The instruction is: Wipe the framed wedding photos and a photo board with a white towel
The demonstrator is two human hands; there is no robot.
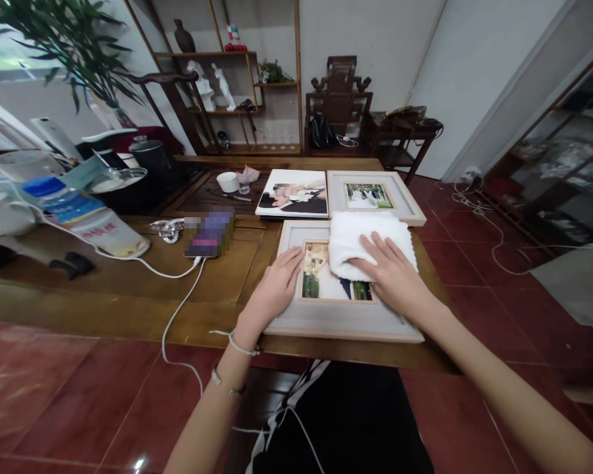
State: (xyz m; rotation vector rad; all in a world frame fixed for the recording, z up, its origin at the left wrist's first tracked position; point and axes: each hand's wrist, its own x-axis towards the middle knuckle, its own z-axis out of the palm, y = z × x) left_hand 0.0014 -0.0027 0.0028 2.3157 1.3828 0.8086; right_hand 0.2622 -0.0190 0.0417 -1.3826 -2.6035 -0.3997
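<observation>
A pale picture frame lies flat at the near edge of the table, with a small photo in its middle. My left hand rests on its left side, fingers stretched out and holding nothing. With my right hand I hold a folded white cloth against the frame's upper right part. The fingers are spread over the cloth and the thumb lies along its fold. The cloth hides part of the photo. Behind it are a second frame and a large photo print.
On the wooden table to the left lie a phone with a white cable and a tilted bottle. A small white cup stands farther back. The cable hangs over the table's front edge.
</observation>
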